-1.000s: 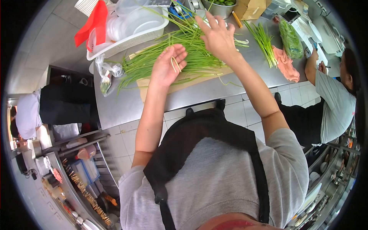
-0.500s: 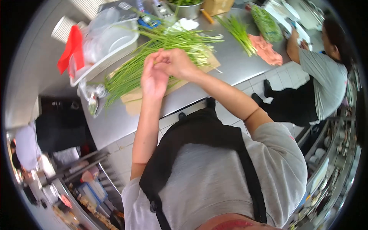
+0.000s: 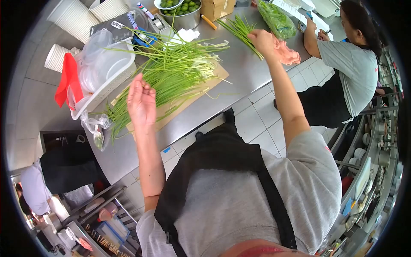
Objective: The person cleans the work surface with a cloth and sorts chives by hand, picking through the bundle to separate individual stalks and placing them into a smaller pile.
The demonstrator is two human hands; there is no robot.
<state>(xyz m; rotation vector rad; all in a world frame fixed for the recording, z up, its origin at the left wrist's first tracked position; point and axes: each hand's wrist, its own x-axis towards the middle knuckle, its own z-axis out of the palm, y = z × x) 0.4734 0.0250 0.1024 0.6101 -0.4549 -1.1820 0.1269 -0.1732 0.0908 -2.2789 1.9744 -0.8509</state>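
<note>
apparently working at a slim bundle of long, bright green stalks [image 3: 239, 32], lying loose on a brushed stainless-steel table [image 3: 242, 81]. reaching to its near end with the bare right hand [image 3: 262, 42], with fingers bunched close together; cannot tell about a firm hold on any stalk. holding the bare left hand [image 3: 142, 103] palm up at the edge of a broad, tangled heap of green stalks with pale ends [image 3: 180, 70], with fingers half curled, half open, and nothing plainly in them.

seems, by judgement, at the step of handling the slim bundle, whether taking up or setting down being unclear. calls next for a sure pinch or a clean release, without scattering stalks.

farther out, spread under the heap, note a flat tan sheet [image 3: 218, 77]; just beside the right hand, a crumpled salmon-pink cloth [image 3: 286, 53] and a clear plastic bag of leafy greens [image 3: 277, 19]. beyond, see another worker's hand [image 3: 324, 35] with a pen over white paper.

as for writing, can find white labels on a flat black case [image 3: 117, 25], too small to read. cannot make out any brand.
</note>
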